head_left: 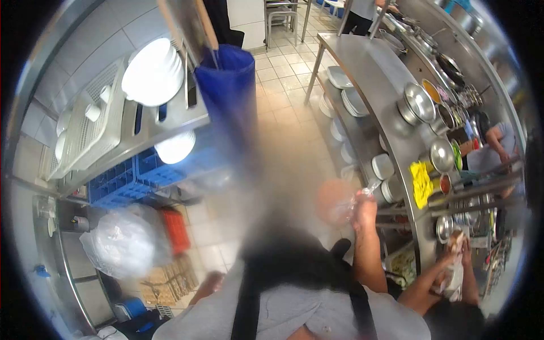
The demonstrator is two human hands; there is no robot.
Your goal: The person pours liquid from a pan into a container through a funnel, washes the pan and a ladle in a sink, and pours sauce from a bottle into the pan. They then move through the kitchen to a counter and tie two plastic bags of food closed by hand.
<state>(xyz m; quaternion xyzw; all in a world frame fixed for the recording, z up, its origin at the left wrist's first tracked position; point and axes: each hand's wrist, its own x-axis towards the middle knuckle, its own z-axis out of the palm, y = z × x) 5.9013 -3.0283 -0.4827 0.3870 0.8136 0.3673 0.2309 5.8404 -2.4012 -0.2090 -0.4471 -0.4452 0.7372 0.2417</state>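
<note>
My right hand is raised at the right of my apron, its fingers wrapped round the gathered top of a clear plastic bag. Something pinkish-red shows blurred inside the bag, and I cannot tell what it is. The bag hangs over the tiled floor, beside the lower shelf of the steel table with its stacked plates. My left hand is low by my left side, small and smeared, its fingers hardly showing. Nearest to it are egg trays on the floor.
A steel table with metal bowls and a yellow cloth runs along the right. Another person's hands hold a wrapped item there. Left are white bowls, blue racks, a red crate and a plastic-bagged bundle.
</note>
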